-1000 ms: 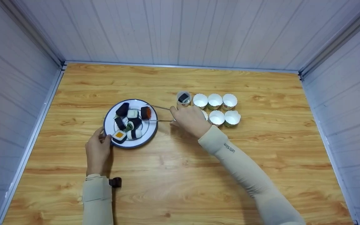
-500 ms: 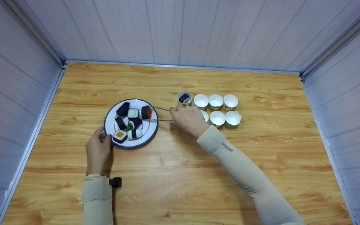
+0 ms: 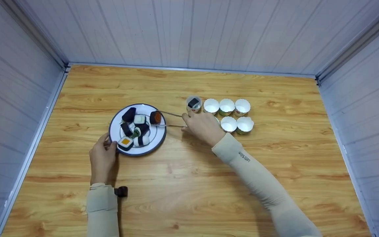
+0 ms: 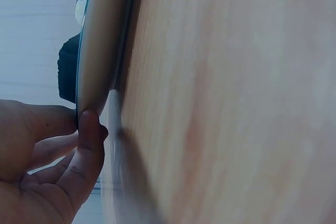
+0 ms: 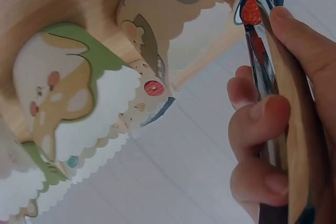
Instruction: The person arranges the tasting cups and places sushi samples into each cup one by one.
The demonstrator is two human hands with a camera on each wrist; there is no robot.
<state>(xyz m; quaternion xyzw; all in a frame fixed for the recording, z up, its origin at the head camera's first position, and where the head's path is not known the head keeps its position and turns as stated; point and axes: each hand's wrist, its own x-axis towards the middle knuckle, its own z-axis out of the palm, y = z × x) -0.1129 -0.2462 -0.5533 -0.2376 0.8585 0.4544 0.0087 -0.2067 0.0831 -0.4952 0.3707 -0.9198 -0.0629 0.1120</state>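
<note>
A white plate point(image 3: 159, 138) with a blue rim carries several sushi pieces. My left hand point(image 3: 103, 158) pinches the plate's near-left rim; in the left wrist view the thumb point(image 4: 50, 121) lies over the edge, a finger below. My right hand point(image 3: 206, 127) grips metal tongs point(image 5: 270, 72) with wooden-looking handles. The tongs' arms stand either side of a black sushi piece with orange-red topping point(image 3: 155, 117) at the plate's right side; whether both tips touch it is hard to tell. Close to my left fingers sits a square sushi piece with a yellow centre point(image 3: 125, 143).
Scalloped paper cups point(image 3: 227, 106) stand in two rows right of the plate, one partly behind my right hand. The back-left cup point(image 3: 193, 110) holds a dark sushi piece point(image 3: 193, 103). Pale panel walls point(image 3: 189, 36) enclose the wooden table point(image 3: 176, 184).
My right hand and the tongs have shifted slightly right. The orange-topped sushi piece has turned and moved a little to the right. The left hand stays on the plate's rim.
</note>
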